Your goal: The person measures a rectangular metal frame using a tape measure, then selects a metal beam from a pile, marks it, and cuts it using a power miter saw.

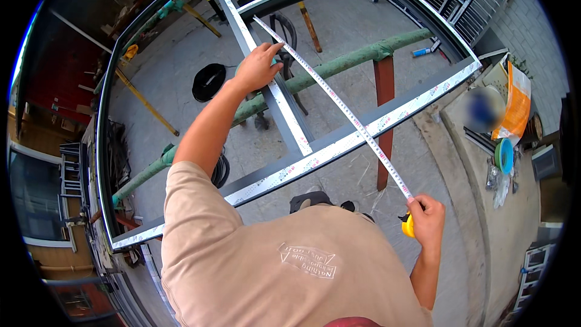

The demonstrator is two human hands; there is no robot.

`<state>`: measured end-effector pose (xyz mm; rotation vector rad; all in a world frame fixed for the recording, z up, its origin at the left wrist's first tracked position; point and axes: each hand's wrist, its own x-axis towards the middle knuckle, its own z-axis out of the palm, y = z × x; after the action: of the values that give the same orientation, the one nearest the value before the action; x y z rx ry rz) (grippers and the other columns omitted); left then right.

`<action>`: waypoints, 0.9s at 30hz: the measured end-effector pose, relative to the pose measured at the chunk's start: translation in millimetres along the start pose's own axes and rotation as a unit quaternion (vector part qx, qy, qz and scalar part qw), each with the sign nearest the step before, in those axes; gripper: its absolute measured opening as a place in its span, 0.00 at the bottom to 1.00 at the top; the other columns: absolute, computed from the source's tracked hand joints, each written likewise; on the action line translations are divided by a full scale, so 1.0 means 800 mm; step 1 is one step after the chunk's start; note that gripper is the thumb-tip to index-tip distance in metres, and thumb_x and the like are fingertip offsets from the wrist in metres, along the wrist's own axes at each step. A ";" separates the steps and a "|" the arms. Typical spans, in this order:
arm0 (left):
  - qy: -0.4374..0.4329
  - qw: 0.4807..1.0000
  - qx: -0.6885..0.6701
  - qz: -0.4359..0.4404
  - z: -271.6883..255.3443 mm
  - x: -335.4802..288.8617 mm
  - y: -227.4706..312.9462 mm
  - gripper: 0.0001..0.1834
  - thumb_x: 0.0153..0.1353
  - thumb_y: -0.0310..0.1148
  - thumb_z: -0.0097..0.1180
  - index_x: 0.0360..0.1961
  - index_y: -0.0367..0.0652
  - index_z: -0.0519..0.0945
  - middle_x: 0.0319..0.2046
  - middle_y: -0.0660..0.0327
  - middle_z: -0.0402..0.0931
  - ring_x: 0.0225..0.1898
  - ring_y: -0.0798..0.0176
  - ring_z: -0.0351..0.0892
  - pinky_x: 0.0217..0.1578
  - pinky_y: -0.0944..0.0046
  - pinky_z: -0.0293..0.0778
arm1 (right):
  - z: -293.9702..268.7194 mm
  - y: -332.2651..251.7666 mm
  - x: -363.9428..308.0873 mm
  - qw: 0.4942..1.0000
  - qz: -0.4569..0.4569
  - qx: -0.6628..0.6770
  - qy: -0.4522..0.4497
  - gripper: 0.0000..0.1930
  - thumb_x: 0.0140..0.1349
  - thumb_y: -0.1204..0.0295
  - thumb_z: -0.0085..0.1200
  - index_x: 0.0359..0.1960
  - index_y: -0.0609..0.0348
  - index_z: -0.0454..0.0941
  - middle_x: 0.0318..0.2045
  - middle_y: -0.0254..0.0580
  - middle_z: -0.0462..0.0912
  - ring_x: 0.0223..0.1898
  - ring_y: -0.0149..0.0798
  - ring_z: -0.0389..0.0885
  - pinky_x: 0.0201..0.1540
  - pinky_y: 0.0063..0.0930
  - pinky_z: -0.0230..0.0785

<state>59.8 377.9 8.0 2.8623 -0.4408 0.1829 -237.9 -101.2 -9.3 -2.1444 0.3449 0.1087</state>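
The person's right hand [428, 218] is clamped on a yellow tape measure [408, 226] just outside the frame's [423, 97] near side, its strip [339, 104] stretched across that side. The left hand [259, 68] lies over the frame's middle bar [285, 109], fingertips beside the strip; whether they pinch it is unclear.

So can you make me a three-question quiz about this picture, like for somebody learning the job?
1. Which hand holds the yellow tape measure?
2. True or false: it is wound all the way in.
3. What colour is the post under the green pole? A) blue B) red-brown C) white

Key: 1. The right hand. 2. False: the blade stretches out over the metal frame. 3. B.
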 end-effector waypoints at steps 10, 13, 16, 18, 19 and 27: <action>0.047 0.987 -0.012 0.151 0.023 0.042 -0.080 0.21 0.74 0.30 0.58 0.67 0.55 0.81 0.68 0.52 0.72 0.71 0.42 0.70 0.72 0.45 0.69 | 0.084 -0.039 -0.069 0.998 0.062 0.004 0.021 0.11 0.67 0.73 0.63 0.29 0.68 0.84 0.19 0.34 0.80 0.23 0.25 0.75 0.27 0.28 0.65; 0.052 0.978 -0.033 0.198 0.029 0.055 -0.093 0.14 0.74 0.29 0.57 0.56 0.49 0.86 0.64 0.53 0.77 0.70 0.44 0.71 0.71 0.46 0.69 | 0.106 -0.044 -0.089 0.997 0.073 0.011 0.033 0.10 0.67 0.73 0.63 0.29 0.68 0.84 0.20 0.35 0.80 0.23 0.25 0.75 0.27 0.28 0.66; 0.029 0.969 -0.061 0.237 0.036 0.070 -0.101 0.09 0.73 0.28 0.57 0.49 0.45 0.87 0.58 0.53 0.81 0.68 0.45 0.73 0.69 0.48 0.70 | 0.119 -0.059 -0.106 0.995 0.098 0.013 0.025 0.13 0.70 0.71 0.61 0.28 0.67 0.84 0.22 0.34 0.82 0.25 0.25 0.77 0.29 0.27 0.68; 0.035 0.959 -0.100 0.263 0.046 0.079 -0.103 0.07 0.73 0.28 0.56 0.42 0.40 0.86 0.51 0.53 0.83 0.62 0.45 0.76 0.66 0.49 0.69 | 0.124 -0.056 -0.112 0.995 0.093 0.003 0.037 0.12 0.70 0.71 0.61 0.29 0.67 0.84 0.23 0.34 0.82 0.25 0.26 0.77 0.29 0.27 0.68; 0.015 0.963 -0.094 0.252 0.041 0.079 -0.101 0.08 0.73 0.28 0.55 0.41 0.39 0.85 0.48 0.53 0.83 0.60 0.45 0.76 0.66 0.50 0.69 | 0.127 -0.057 -0.120 0.994 0.099 -0.002 0.043 0.12 0.70 0.71 0.61 0.29 0.67 0.84 0.23 0.35 0.82 0.25 0.26 0.77 0.30 0.28 0.68; 0.014 0.961 -0.107 0.255 0.049 0.075 -0.102 0.10 0.76 0.30 0.51 0.41 0.41 0.84 0.39 0.55 0.85 0.48 0.47 0.83 0.70 0.42 0.62 | 0.138 -0.084 -0.120 0.994 0.070 -0.046 0.075 0.08 0.66 0.74 0.65 0.32 0.69 0.85 0.25 0.43 0.84 0.27 0.35 0.80 0.32 0.31 0.70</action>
<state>145.7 426.8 -38.0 2.4769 -1.1144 0.2471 -305.1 44.7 2.1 -2.2228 0.5896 0.0440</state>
